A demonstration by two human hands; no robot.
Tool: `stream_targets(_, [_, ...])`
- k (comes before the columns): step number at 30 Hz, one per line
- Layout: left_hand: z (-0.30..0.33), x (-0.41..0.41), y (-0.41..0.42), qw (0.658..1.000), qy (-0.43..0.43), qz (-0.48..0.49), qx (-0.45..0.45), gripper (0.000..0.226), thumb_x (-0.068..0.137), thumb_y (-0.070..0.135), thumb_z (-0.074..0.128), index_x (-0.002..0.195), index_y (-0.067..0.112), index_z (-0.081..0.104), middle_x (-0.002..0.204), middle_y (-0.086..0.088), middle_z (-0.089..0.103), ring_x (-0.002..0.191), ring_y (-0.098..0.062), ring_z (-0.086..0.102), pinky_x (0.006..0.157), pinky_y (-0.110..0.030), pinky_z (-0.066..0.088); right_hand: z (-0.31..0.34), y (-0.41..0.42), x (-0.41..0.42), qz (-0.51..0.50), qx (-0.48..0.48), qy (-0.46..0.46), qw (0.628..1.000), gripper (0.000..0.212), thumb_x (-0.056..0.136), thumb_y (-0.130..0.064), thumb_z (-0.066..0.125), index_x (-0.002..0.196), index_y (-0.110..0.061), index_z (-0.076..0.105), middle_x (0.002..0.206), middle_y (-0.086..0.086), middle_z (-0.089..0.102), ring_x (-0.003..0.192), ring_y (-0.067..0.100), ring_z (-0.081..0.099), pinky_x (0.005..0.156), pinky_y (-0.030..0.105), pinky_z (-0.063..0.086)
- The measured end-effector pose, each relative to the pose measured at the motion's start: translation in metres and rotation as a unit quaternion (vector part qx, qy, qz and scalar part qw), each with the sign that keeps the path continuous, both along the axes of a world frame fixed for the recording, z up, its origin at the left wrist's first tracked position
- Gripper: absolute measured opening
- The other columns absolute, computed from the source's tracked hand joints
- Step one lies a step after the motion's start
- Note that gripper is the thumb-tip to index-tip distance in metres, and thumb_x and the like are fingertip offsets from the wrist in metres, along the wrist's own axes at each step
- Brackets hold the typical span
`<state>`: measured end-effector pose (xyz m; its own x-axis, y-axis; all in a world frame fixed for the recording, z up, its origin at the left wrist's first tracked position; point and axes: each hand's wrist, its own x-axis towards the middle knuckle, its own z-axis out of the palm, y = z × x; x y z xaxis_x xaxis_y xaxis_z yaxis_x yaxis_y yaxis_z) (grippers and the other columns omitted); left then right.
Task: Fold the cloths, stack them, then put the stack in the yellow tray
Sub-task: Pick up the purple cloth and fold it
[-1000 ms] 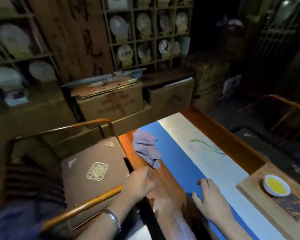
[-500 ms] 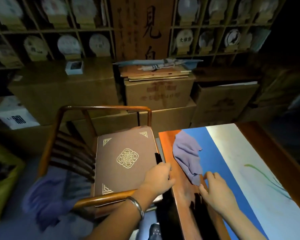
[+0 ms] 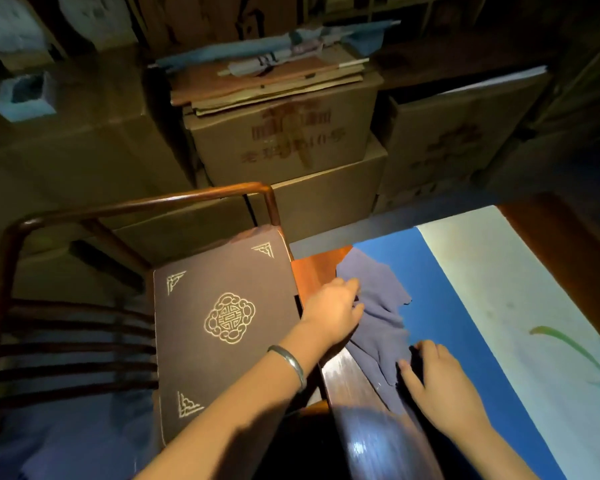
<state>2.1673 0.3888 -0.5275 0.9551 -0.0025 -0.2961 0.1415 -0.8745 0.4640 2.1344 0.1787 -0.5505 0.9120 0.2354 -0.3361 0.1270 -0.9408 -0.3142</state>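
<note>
Half a second ago only my right hand (image 3: 440,386) was at the corner of the cloth (image 3: 378,317) while my left hand (image 3: 333,311) rested on the table edge; now the left has crossed onto the cloth's near-left side, so both hands are on it and I judge the first fold is about to begin. My left hand lies loosely curled, fingers spread over the fabric, pressing rather than clearly pinching; whether any cloth is caught under the fingers I cannot tell. My right hand is flat and mostly open, fingertips (image 3: 404,365) touching the lower tip of the cloth. The cloth is a soft, thin, dusky purple piece, crumpled and creased, with a ragged outline, lying half on the glossy reddish-brown wooden table (image 3: 350,382) and half on the smooth blue band of the table runner (image 3: 440,306), whose paler part carries a painted green stroke. It will need flattening before it folds neatly. Just beside the table stands a chair with a curved wooden rail (image 3: 136,206) and a brown cushion (image 3: 219,327) stitched with a pale medallion. No yellow tray shows here, and no second cloth.
</note>
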Motion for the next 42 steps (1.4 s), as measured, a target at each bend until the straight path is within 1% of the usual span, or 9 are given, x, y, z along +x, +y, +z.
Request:
stream_targets(6, [-0.004,0.061,0.000,0.996,-0.007,-0.086,0.029,0.031,0.095,0.027,0.047,0.121,0.010,0.049,0.120,-0.016,0.052,0.111,-0.034,0.049,0.084,-0.043,0.050,-0.013,0.020,0.016,-0.088,0.062,0.061,0.992,0.054,0.087,-0.053,0.052,0.128,-0.019,0.044,0.120,0.000,0.055,0.109,0.021,0.055,0.079,0.033,0.047])
stream_targets(10, [-0.017,0.087,-0.010,0.979,0.002,-0.191,0.067,0.041,0.094,0.028,0.049,0.131,0.013,0.045,0.126,-0.016,0.046,0.115,-0.033,0.044,0.089,-0.044,0.047,-0.021,0.031,0.026,-0.147,0.104,0.079,0.980,0.039,0.078,-0.051,0.061,0.098,-0.019,0.048,0.095,-0.004,0.055,0.088,0.019,0.053,0.071,0.035,0.046])
stream_targets(14, [-0.036,0.104,-0.013,0.960,0.027,-0.260,0.104,0.061,0.090,0.043,0.055,0.143,0.018,0.036,0.139,-0.014,0.039,0.124,-0.032,0.040,0.103,-0.042,0.037,-0.029,0.033,0.026,-0.100,0.118,0.017,0.988,0.040,0.081,-0.038,0.067,0.067,-0.019,0.034,0.074,0.002,0.045,0.078,0.021,0.039,0.064,0.031,0.028])
stream_targets(19, [-0.046,0.106,-0.012,0.955,0.017,-0.267,0.127,0.041,0.088,0.040,0.055,0.118,0.014,0.046,0.100,-0.014,0.065,0.098,-0.035,0.053,0.083,-0.040,0.032,-0.030,0.028,0.020,-0.122,0.163,0.016,0.979,0.041,0.086,-0.035,0.060,0.062,-0.027,0.028,0.065,-0.009,0.040,0.071,0.017,0.040,0.058,0.030,0.027])
stream_targets(23, [-0.034,0.096,-0.002,0.975,0.007,-0.222,0.011,0.019,0.088,0.030,0.055,0.077,0.017,0.046,0.081,-0.008,0.063,0.085,-0.033,0.058,0.073,-0.036,0.036,-0.020,0.014,0.011,-0.149,0.188,0.050,0.970,0.033,0.087,-0.035,0.060,0.069,-0.020,0.038,0.062,-0.002,0.049,0.058,0.014,0.042,0.053,0.028,0.033])
stream_targets(29, [0.000,0.078,0.007,0.973,0.013,-0.091,-0.214,0.023,0.094,0.031,0.055,0.107,0.019,0.069,0.099,-0.002,0.072,0.087,-0.017,0.064,0.077,-0.035,0.052,0.024,-0.018,-0.011,-0.194,0.190,0.059,0.961,0.018,0.085,-0.031,0.066,0.072,-0.025,0.055,0.067,-0.002,0.062,0.061,0.009,0.053,0.058,0.026,0.042])
stream_targets(34, [0.047,0.079,-0.011,0.959,0.017,-0.062,-0.277,0.035,0.094,0.038,0.055,0.088,0.006,0.067,0.082,-0.014,0.067,0.074,-0.020,0.061,0.069,-0.036,0.048,0.075,-0.054,-0.044,-0.254,0.209,-0.004,0.944,0.020,0.084,-0.024,0.070,0.068,-0.024,0.058,0.068,-0.008,0.061,0.059,0.006,0.050,0.053,0.020,0.037])
stream_targets(37, [0.080,0.076,-0.041,0.955,0.017,-0.119,-0.273,0.049,0.093,0.044,0.054,0.067,0.002,0.052,0.062,-0.010,0.045,0.057,-0.010,0.043,0.058,-0.026,0.036,0.110,-0.082,-0.073,-0.307,0.215,-0.045,0.926,0.021,0.083,-0.021,0.071,0.066,-0.024,0.057,0.068,-0.006,0.061,0.060,0.005,0.050,0.056,0.021,0.040])
stream_targets(42, [0.131,0.055,-0.123,0.927,0.018,-0.200,-0.317,0.034,0.090,0.039,0.060,0.101,0.007,0.069,0.095,-0.011,0.070,0.089,-0.026,0.064,0.074,-0.038,0.051,0.169,-0.132,-0.146,-0.386,0.187,-0.141,0.892,0.019,0.080,-0.013,0.073,0.069,-0.021,0.060,0.066,0.001,0.065,0.059,0.004,0.054,0.055,0.023,0.042])
